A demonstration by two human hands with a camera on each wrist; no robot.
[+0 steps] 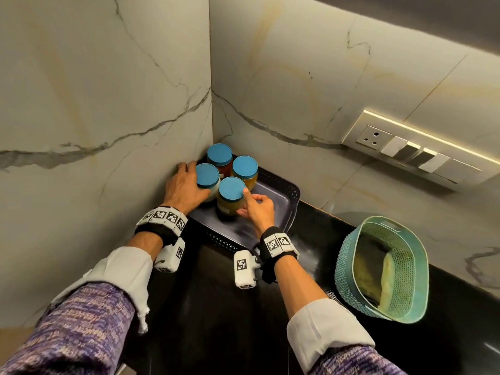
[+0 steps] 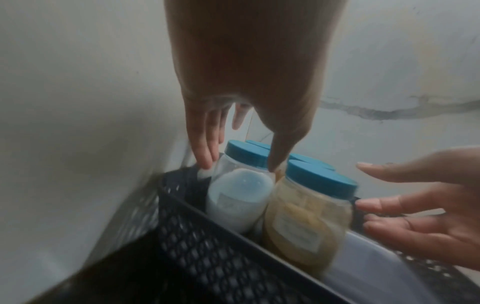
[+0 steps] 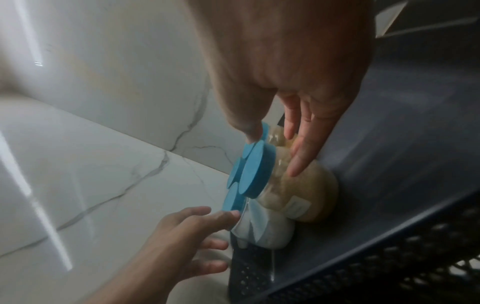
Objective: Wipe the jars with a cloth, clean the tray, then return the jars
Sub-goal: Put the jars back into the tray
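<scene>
Marble-veined wall panels meet in a corner at 12 o'clock; black countertop (image 1: 216,307) below. Dark perforated tray (image 1: 273,209) sits pushed into that corner. Four blue-lidded jars cluster upright at the tray's 11 o'clock end, touching or nearly so.

Left hand (image 1: 184,188): fingers reach round the far side of the white-powder jar (image 2: 237,197), thumb on its near side. Contact is blurred in the left wrist view, so a firm grasp cannot be confirmed.

Right hand (image 1: 257,209): fingers straight and relaxed, lying against the 3 o'clock side of the yellow-filled jar (image 1: 230,197), index tip by the lid rim; not curled round it.

Key relation: each jar's long axis is vertical; the white jar lies nearer the left hand, the yellow one nearer the right. Judgement: lift-out comes first, straight up to clear the neighbours.

Teal woven basket (image 1: 384,269) at 4 o'clock holds a yellowish cloth (image 1: 389,277), untouched. Socket-and-switch panel (image 1: 405,152) at 2 o'clock.
</scene>
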